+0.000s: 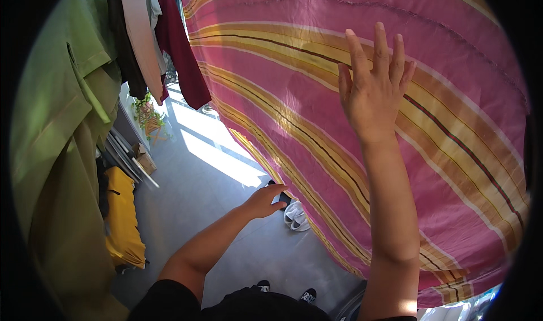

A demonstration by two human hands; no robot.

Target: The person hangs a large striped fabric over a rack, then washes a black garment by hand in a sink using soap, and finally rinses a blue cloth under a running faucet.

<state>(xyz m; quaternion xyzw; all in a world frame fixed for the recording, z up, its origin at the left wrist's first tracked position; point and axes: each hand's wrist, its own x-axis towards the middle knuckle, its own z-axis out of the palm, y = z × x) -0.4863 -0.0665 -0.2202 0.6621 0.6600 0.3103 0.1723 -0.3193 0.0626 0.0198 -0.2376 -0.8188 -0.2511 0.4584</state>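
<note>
A large pink cloth (339,134) with yellow, orange and dark stripes hangs in front of me and fills the right side. My right hand (373,89) is raised against its upper part, open, with the fingers spread and the palm toward the fabric. Whether the palm presses on the cloth or hovers just off it, I cannot tell. Lower down, my left hand (264,201) reaches to the cloth's left edge. Its thumb and forefinger are apart, with the fingertips close to the hem and no fabric visibly gripped; the other fingers are partly hidden.
Green garments (62,129) hang close on the left. A dark red garment (178,50) and a pale pink one (139,35) hang beyond them. A yellow cloth item (123,219), flat boards (121,151) and a plant (148,115) stand along the left. A whitish bundle (296,216) lies below the cloth.
</note>
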